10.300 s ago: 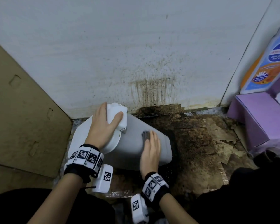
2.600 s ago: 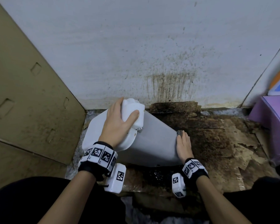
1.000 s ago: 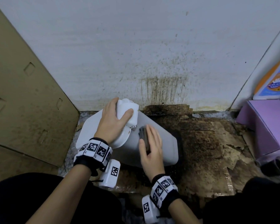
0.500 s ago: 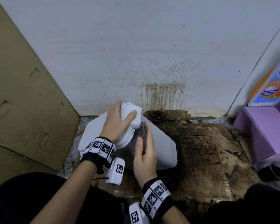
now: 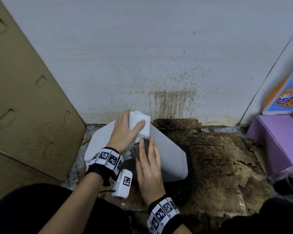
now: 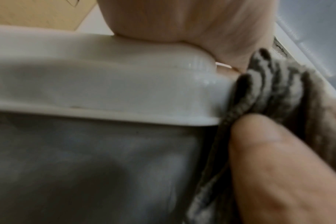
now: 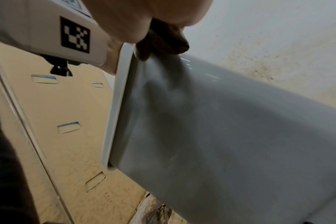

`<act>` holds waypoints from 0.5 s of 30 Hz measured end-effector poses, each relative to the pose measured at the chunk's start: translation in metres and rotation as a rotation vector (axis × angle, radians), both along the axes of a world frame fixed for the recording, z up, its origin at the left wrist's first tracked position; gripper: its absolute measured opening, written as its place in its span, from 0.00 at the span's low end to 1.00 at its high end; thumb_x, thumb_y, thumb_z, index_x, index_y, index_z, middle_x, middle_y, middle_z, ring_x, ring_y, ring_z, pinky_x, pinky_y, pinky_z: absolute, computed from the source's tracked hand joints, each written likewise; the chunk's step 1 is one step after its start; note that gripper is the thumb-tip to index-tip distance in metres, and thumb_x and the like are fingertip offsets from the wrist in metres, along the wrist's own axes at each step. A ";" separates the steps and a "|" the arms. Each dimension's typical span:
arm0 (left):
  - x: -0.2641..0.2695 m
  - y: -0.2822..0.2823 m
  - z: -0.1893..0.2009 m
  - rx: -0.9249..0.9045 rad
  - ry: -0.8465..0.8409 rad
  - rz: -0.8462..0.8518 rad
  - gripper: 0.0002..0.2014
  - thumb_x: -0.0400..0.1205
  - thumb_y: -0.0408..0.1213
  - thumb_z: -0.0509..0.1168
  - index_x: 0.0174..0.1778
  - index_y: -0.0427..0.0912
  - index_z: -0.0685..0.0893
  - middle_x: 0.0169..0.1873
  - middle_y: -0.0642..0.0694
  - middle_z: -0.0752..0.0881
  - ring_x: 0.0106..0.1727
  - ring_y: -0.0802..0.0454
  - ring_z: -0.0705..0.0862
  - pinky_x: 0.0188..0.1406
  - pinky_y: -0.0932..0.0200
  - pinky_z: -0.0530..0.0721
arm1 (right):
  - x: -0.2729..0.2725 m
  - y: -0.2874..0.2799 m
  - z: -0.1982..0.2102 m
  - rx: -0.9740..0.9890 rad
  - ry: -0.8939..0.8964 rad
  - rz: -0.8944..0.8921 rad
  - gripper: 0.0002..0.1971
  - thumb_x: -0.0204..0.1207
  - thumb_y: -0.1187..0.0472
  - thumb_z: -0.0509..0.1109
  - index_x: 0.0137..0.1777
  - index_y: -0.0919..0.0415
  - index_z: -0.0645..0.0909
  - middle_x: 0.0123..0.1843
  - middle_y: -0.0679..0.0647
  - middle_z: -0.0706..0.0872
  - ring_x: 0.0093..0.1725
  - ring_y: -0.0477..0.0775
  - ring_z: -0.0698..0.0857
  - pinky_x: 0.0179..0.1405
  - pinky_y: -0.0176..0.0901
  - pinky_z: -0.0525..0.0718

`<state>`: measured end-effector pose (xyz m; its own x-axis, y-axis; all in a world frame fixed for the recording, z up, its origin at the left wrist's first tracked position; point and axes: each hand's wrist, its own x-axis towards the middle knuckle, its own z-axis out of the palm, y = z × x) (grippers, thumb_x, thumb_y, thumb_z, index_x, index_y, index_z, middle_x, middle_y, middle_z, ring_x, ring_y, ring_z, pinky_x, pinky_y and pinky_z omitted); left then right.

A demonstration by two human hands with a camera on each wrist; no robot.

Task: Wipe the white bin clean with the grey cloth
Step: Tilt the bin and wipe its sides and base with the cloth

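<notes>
Head view | left hand (image 5: pixel 125 132) grips white bin (image 5: pixel 169 159) | right hand (image 5: pixel 149 168) flat, pressing grey cloth (image 5: pixel 139 150)

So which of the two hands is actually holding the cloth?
The right hand. Its flat fingers press the grey cloth against the white bin just below the rim. The left hand only grips the bin's top to steady it.

Overhead head view; wrist close-ups
</notes>
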<state>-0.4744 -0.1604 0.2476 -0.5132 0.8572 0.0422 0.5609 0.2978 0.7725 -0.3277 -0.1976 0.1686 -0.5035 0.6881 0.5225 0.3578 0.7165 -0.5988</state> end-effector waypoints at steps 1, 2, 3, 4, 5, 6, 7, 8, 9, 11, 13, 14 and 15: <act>-0.001 0.000 0.000 -0.003 -0.003 0.001 0.38 0.84 0.57 0.63 0.85 0.43 0.60 0.81 0.46 0.66 0.82 0.48 0.64 0.81 0.47 0.63 | 0.001 0.002 0.000 -0.004 0.016 0.006 0.27 0.89 0.62 0.55 0.87 0.60 0.56 0.88 0.65 0.54 0.87 0.62 0.56 0.84 0.54 0.60; -0.001 0.000 0.000 -0.005 -0.011 0.004 0.37 0.85 0.57 0.64 0.86 0.43 0.60 0.81 0.46 0.66 0.82 0.49 0.64 0.82 0.47 0.63 | 0.002 0.004 0.000 -0.020 0.047 0.011 0.27 0.89 0.62 0.55 0.87 0.59 0.57 0.88 0.63 0.55 0.87 0.61 0.57 0.85 0.52 0.59; -0.002 0.000 0.001 -0.004 -0.021 0.009 0.37 0.85 0.56 0.64 0.85 0.44 0.60 0.81 0.47 0.66 0.82 0.49 0.64 0.81 0.49 0.62 | 0.004 0.006 0.000 -0.041 0.090 0.016 0.27 0.88 0.62 0.56 0.87 0.59 0.58 0.88 0.61 0.56 0.86 0.60 0.59 0.85 0.50 0.60; -0.002 0.000 0.001 -0.003 -0.030 0.010 0.36 0.85 0.55 0.64 0.85 0.44 0.60 0.81 0.47 0.66 0.82 0.50 0.64 0.81 0.50 0.62 | 0.006 0.008 -0.001 -0.066 0.144 0.021 0.27 0.88 0.63 0.57 0.86 0.58 0.59 0.88 0.59 0.58 0.86 0.59 0.61 0.85 0.48 0.60; -0.002 -0.001 0.001 -0.003 -0.036 0.009 0.36 0.85 0.54 0.65 0.85 0.44 0.60 0.81 0.48 0.66 0.82 0.50 0.63 0.81 0.52 0.61 | 0.008 0.011 0.000 -0.101 0.203 0.020 0.27 0.87 0.62 0.58 0.86 0.58 0.61 0.88 0.57 0.60 0.85 0.57 0.63 0.84 0.46 0.61; -0.002 -0.002 0.002 -0.003 -0.041 0.008 0.36 0.85 0.54 0.65 0.85 0.45 0.60 0.82 0.49 0.66 0.82 0.51 0.63 0.81 0.52 0.61 | 0.009 0.013 0.001 -0.146 0.266 0.004 0.26 0.88 0.61 0.57 0.85 0.57 0.62 0.87 0.55 0.62 0.85 0.54 0.64 0.83 0.45 0.63; -0.002 -0.002 0.001 -0.001 -0.044 0.008 0.36 0.85 0.54 0.65 0.85 0.45 0.60 0.82 0.49 0.65 0.82 0.51 0.63 0.81 0.53 0.61 | 0.010 0.015 0.005 -0.212 0.339 -0.033 0.25 0.88 0.60 0.57 0.85 0.56 0.63 0.86 0.53 0.66 0.84 0.51 0.65 0.82 0.43 0.65; -0.001 -0.002 0.001 0.002 -0.046 0.008 0.36 0.85 0.54 0.65 0.85 0.45 0.60 0.81 0.49 0.66 0.82 0.51 0.63 0.80 0.53 0.61 | 0.010 0.018 0.012 -0.310 0.421 -0.088 0.24 0.88 0.59 0.57 0.84 0.54 0.65 0.84 0.50 0.69 0.83 0.47 0.68 0.81 0.42 0.67; 0.000 -0.002 0.001 0.005 -0.046 0.007 0.36 0.85 0.54 0.65 0.85 0.45 0.60 0.81 0.49 0.66 0.82 0.51 0.63 0.79 0.54 0.61 | 0.010 0.022 0.021 -0.436 0.505 -0.141 0.23 0.88 0.58 0.57 0.83 0.51 0.66 0.82 0.47 0.72 0.81 0.42 0.70 0.79 0.38 0.70; 0.002 -0.001 0.001 0.005 -0.040 0.005 0.36 0.84 0.55 0.65 0.85 0.45 0.60 0.81 0.50 0.66 0.82 0.52 0.63 0.78 0.56 0.61 | 0.011 0.033 0.039 -0.624 0.619 -0.209 0.22 0.88 0.58 0.59 0.81 0.49 0.68 0.77 0.45 0.78 0.74 0.32 0.75 0.71 0.28 0.74; 0.005 -0.002 0.002 0.010 -0.035 -0.004 0.36 0.84 0.56 0.65 0.84 0.46 0.61 0.78 0.53 0.67 0.81 0.52 0.64 0.76 0.56 0.62 | 0.014 0.046 0.053 -0.680 0.672 -0.232 0.22 0.88 0.57 0.59 0.81 0.53 0.70 0.72 0.47 0.82 0.69 0.32 0.79 0.67 0.28 0.78; 0.008 -0.002 0.002 0.016 -0.029 -0.011 0.35 0.84 0.56 0.65 0.83 0.46 0.62 0.76 0.54 0.67 0.80 0.52 0.65 0.74 0.57 0.62 | 0.016 0.053 0.058 -0.685 0.688 -0.223 0.22 0.88 0.56 0.59 0.81 0.55 0.70 0.71 0.48 0.83 0.69 0.35 0.80 0.69 0.34 0.79; 0.011 -0.002 0.002 0.020 -0.020 -0.018 0.35 0.84 0.56 0.65 0.83 0.46 0.62 0.76 0.55 0.67 0.80 0.52 0.65 0.73 0.58 0.62 | 0.018 0.059 0.064 -0.687 0.691 -0.208 0.22 0.88 0.55 0.59 0.81 0.56 0.70 0.72 0.49 0.83 0.70 0.39 0.81 0.71 0.39 0.79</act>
<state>-0.4639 -0.1624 0.2497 -0.4986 0.8654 0.0489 0.5503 0.2725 0.7893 -0.3100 -0.1390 0.2322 -0.0740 0.9911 0.1107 -0.1468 0.0990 -0.9842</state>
